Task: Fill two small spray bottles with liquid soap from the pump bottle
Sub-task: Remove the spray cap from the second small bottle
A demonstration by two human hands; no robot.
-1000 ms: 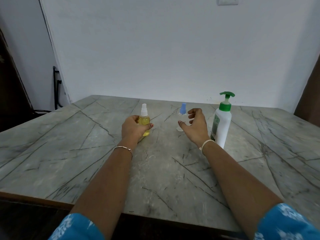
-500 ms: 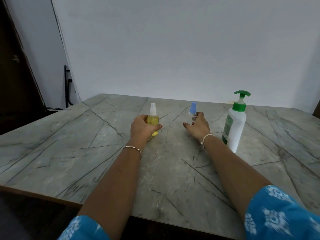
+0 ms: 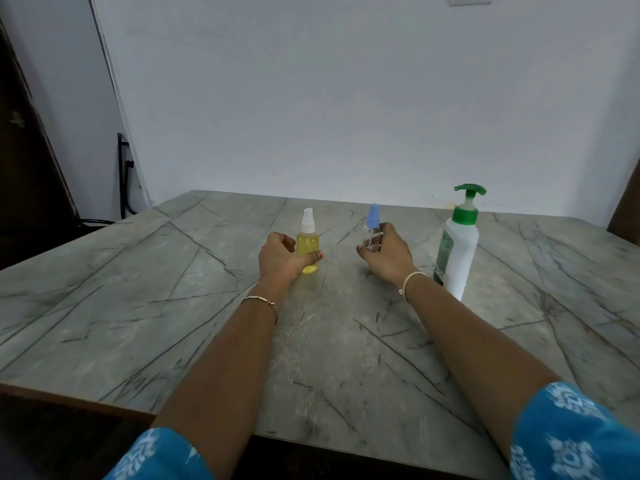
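Note:
A small spray bottle with a white cap (image 3: 308, 239), full of yellow liquid, stands upright on the grey marble table (image 3: 138, 306). My left hand (image 3: 282, 258) is wrapped around its lower body. To its right a clear spray bottle with a blue cap (image 3: 372, 225) also stands upright, and my right hand (image 3: 388, 254) grips its body, hiding most of it. The white pump bottle with a green pump head (image 3: 458, 244) stands just right of my right wrist, untouched.
A white wall rises behind the table's far edge. At the left a dark doorway and a black metal frame (image 3: 123, 174) stand beside the table. The table's near edge runs across the bottom of the view.
My right hand has gone from open beside the blue-capped bottle to closed around it. My left hand keeps its hold on the yellow bottle. The camera has shifted.

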